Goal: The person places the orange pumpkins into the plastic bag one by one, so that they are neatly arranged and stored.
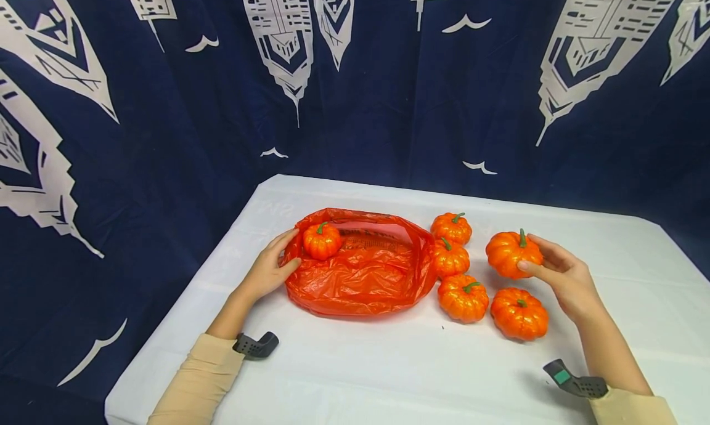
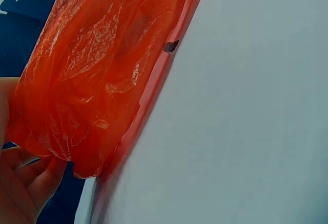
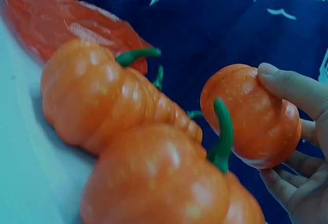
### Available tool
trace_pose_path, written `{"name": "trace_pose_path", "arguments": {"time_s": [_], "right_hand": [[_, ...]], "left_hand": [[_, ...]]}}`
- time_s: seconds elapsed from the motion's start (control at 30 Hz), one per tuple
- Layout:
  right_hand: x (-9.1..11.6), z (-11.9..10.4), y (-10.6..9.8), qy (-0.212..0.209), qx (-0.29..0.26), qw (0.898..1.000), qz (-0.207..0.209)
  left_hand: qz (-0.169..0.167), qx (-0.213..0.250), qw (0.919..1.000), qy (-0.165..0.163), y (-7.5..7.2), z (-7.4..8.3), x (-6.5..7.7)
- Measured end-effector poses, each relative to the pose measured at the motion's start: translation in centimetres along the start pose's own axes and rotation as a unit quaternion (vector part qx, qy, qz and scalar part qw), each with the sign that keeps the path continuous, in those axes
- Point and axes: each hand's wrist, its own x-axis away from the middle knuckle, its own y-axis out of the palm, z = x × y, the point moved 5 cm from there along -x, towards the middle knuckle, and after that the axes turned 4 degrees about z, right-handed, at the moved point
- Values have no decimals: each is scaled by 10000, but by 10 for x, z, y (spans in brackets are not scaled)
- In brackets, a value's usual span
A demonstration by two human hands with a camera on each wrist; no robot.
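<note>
head view: one pumpkin (image 1: 506,256) sits within right grip (image 1: 567,279).

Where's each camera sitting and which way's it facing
Head: on the head, facing forward and down at the red bag and pumpkins; left hand, right hand and sleeves show.
Left wrist: worn there, facing bag and table; part of the left hand shows.
Right wrist: worn there, facing pumpkins and blue cloth; right hand shows, left hand barely.
Head and right wrist both show the held pumpkin.
</note>
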Motion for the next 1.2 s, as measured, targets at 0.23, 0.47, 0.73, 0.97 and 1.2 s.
{"name": "trace_pose_path", "arguments": {"time_s": [0.23, 0.47, 0.73, 0.97, 1.2], "right_hand": [[0, -23, 15, -258, -421, 9988, -72], [-2, -43, 38, -586, -866, 9940, -311], [-4, -57, 61, -622, -695, 9942, -527], [-7, -65, 81, -639, -248, 9954, -673], [-7, -69, 103, -670, -94, 9943, -823]], "left_hand": [[-7, -1, 10000, -49, 0, 0, 0], [6, 11, 10000, -15, 0, 1, 0], [27, 5, 10000, 27, 0, 2, 1], [27, 10, 10000, 13, 0, 2, 0], [38, -4, 10000, -15, 0, 3, 0]]}}
